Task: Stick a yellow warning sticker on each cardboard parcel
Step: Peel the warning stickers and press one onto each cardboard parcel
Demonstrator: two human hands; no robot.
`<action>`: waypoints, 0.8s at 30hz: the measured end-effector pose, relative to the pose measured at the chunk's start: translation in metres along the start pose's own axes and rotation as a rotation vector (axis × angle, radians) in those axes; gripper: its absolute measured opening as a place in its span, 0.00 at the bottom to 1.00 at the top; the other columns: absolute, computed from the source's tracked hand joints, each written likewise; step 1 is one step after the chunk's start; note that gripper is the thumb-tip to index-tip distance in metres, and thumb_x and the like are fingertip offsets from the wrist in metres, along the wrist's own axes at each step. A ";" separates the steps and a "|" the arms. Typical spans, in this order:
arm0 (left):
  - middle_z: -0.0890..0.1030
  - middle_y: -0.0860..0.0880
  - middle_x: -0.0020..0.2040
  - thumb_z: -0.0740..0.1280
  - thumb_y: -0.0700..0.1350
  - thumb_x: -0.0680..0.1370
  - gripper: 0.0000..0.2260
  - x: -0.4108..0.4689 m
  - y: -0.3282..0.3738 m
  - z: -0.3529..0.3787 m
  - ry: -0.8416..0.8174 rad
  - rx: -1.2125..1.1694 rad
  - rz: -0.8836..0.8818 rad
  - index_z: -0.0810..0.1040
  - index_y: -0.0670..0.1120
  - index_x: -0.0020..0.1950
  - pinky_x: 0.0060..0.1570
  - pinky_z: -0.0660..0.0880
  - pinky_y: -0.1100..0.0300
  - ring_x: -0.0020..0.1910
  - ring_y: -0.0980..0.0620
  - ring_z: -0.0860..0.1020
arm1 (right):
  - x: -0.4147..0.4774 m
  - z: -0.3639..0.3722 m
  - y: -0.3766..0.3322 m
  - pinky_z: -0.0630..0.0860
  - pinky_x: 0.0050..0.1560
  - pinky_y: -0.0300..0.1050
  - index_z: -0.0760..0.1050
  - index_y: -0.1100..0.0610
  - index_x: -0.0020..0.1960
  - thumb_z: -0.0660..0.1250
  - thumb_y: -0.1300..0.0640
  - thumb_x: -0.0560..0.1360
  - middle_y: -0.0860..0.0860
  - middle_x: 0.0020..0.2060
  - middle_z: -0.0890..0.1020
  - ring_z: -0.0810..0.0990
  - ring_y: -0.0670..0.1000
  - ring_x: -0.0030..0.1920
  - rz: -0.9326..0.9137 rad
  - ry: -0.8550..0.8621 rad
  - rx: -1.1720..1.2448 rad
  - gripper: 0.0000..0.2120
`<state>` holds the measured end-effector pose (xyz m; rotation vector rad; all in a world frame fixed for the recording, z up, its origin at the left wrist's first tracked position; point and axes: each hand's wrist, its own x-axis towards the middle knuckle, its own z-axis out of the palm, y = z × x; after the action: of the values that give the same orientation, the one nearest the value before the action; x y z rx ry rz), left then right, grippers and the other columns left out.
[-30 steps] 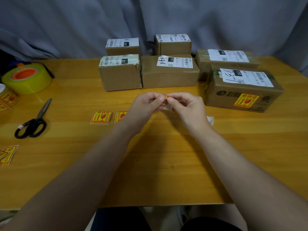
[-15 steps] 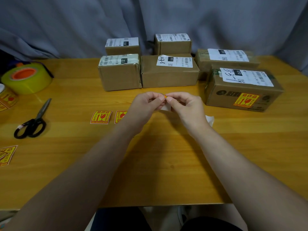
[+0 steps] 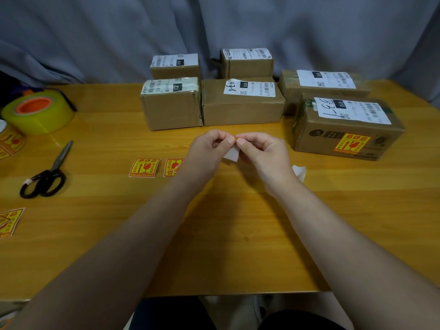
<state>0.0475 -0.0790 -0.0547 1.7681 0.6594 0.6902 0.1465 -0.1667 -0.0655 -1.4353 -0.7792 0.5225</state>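
My left hand (image 3: 209, 151) and my right hand (image 3: 262, 153) meet above the table's middle, both pinching one yellow warning sticker (image 3: 235, 139) at its corner; its white backing (image 3: 231, 153) hangs below my fingers. Several cardboard parcels stand behind. The right front parcel (image 3: 333, 129) carries a yellow sticker (image 3: 352, 144) on its near side. The middle parcel (image 3: 240, 108) and the left parcel (image 3: 171, 110) show plain near sides. Two loose stickers (image 3: 144, 167) lie left of my left hand, the second (image 3: 172, 166) partly hidden by my wrist.
Black scissors (image 3: 46, 177) and a yellow tape roll (image 3: 39, 111) lie at the left. More stickers (image 3: 9, 221) sit at the left table edge. A scrap of white backing (image 3: 300, 171) lies right of my right wrist. A grey curtain hangs behind the table (image 3: 238, 234).
Both hands stay almost still; the fingertips only shift slightly on the sticker's corner.
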 end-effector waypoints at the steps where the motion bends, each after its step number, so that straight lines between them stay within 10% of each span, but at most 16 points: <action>1: 0.77 0.54 0.36 0.62 0.41 0.79 0.05 0.000 0.001 0.000 0.007 0.029 0.024 0.77 0.43 0.47 0.33 0.70 0.74 0.31 0.67 0.75 | -0.001 0.000 -0.001 0.78 0.41 0.35 0.81 0.57 0.50 0.67 0.63 0.75 0.49 0.41 0.84 0.83 0.42 0.42 0.011 -0.009 0.026 0.06; 11: 0.71 0.56 0.39 0.62 0.42 0.78 0.04 0.002 0.000 -0.002 0.011 0.283 0.182 0.75 0.47 0.44 0.43 0.67 0.63 0.45 0.53 0.70 | -0.003 -0.002 -0.007 0.81 0.44 0.40 0.80 0.63 0.51 0.68 0.63 0.74 0.55 0.41 0.85 0.84 0.49 0.43 0.094 -0.042 0.186 0.07; 21: 0.77 0.48 0.40 0.62 0.48 0.79 0.10 -0.003 0.002 -0.003 -0.009 0.056 0.047 0.78 0.45 0.44 0.43 0.70 0.60 0.40 0.56 0.73 | -0.002 0.001 -0.009 0.80 0.47 0.42 0.82 0.55 0.44 0.68 0.59 0.74 0.51 0.41 0.83 0.81 0.50 0.46 0.065 0.084 -0.005 0.03; 24: 0.77 0.55 0.35 0.65 0.47 0.78 0.08 -0.003 0.005 -0.004 -0.017 0.102 0.073 0.79 0.44 0.46 0.36 0.68 0.73 0.33 0.66 0.73 | -0.002 0.001 -0.010 0.80 0.50 0.46 0.81 0.54 0.43 0.69 0.59 0.74 0.52 0.42 0.84 0.82 0.53 0.49 0.064 0.057 -0.001 0.04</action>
<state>0.0429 -0.0801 -0.0496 1.8978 0.6301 0.7006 0.1429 -0.1686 -0.0557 -1.4735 -0.6898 0.5281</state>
